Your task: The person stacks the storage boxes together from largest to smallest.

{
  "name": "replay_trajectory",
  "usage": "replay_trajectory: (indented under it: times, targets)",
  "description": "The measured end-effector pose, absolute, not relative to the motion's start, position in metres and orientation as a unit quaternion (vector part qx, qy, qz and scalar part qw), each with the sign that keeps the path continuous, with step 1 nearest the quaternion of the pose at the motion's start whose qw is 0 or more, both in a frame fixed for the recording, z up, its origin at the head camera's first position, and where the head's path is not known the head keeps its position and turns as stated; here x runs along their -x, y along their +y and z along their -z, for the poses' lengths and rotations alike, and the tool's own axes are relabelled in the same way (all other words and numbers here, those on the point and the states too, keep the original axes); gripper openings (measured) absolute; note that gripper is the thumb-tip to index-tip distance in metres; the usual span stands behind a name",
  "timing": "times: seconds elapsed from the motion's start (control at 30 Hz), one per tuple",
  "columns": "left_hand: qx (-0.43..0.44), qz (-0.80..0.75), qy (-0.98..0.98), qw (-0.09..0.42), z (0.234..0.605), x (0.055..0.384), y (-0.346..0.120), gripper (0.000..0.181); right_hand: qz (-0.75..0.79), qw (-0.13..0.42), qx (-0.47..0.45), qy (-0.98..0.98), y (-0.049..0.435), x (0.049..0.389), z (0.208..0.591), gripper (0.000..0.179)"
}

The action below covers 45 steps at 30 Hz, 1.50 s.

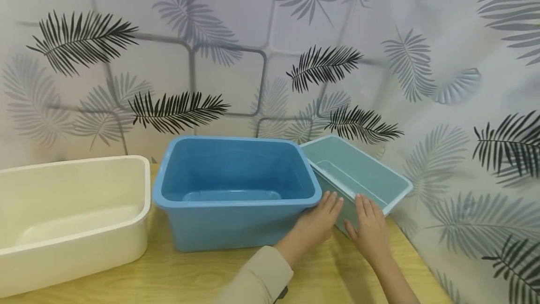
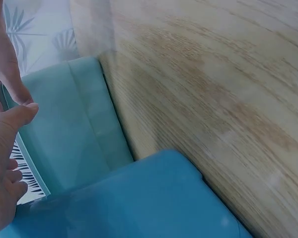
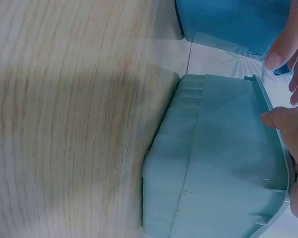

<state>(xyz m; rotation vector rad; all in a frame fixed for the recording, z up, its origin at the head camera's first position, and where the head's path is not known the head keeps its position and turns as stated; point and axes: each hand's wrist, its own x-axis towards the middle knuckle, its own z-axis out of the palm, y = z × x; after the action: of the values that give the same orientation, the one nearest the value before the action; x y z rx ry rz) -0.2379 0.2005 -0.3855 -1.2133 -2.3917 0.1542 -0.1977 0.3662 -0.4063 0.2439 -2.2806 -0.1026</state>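
Lower rt: R hand (image 1: 372, 233) pinches teal bin (image 1: 358, 165), L hand (image 1: 315, 223) loose; 1-sided tug may bump blue bin (image 1: 228, 226).

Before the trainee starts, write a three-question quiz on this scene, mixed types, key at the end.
1. Fill in: the ___ stands between the cream bin and the green bin.
2. True or false: the right hand is inside the cream bin.
3. Multiple choice: in the head view, which hand has a sleeve on its arm? A) left hand B) right hand C) both

Key: 1. blue bin. 2. False; the right hand is at the green bin's rim. 3. A.
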Motion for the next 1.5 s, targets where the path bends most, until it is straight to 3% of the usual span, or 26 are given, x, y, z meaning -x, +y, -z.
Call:
replay_trajectory:
  times: [0.3, 0.47, 0.6, 0.7, 0.97, 1.2, 1.5]
  targets:
    - [0.43, -0.111, -0.863, 0.239, 0.38, 0.242, 0.208, 0.069, 0.026, 0.402, -0.099, -0.91, 0.366, 0.193, 0.403, 0.07]
    - [0.423, -0.1, -0.879, 0.198, 0.382, 0.244, 0.213, 0.079, 0.018, 0.403, -0.101, -0.91, 0.365, 0.19, 0.402, 0.066]
    - [0.415, -0.089, -0.884, 0.197, 0.384, 0.246, 0.214, 0.084, 0.007, 0.409, -0.102, -0.907, 0.362, 0.189, 0.4, 0.061]
    - [0.412, -0.087, -0.883, 0.209, 0.384, 0.249, 0.215, 0.084, 0.0, 0.412, -0.096, -0.906, 0.36, 0.189, 0.397, 0.056]
    - [0.421, -0.061, -0.887, 0.179, 0.382, 0.249, 0.223, 0.085, 0.02, 0.409, -0.059, -0.91, 0.359, 0.182, 0.392, 0.043]
    - [0.425, -0.051, -0.881, 0.203, 0.382, 0.243, 0.225, 0.081, 0.034, 0.419, -0.052, -0.906, 0.361, 0.174, 0.395, 0.038]
    - [0.433, 0.003, -0.888, 0.157, 0.386, 0.244, 0.223, 0.082, 0.042, 0.439, -0.031, -0.897, 0.363, 0.173, 0.397, 0.035]
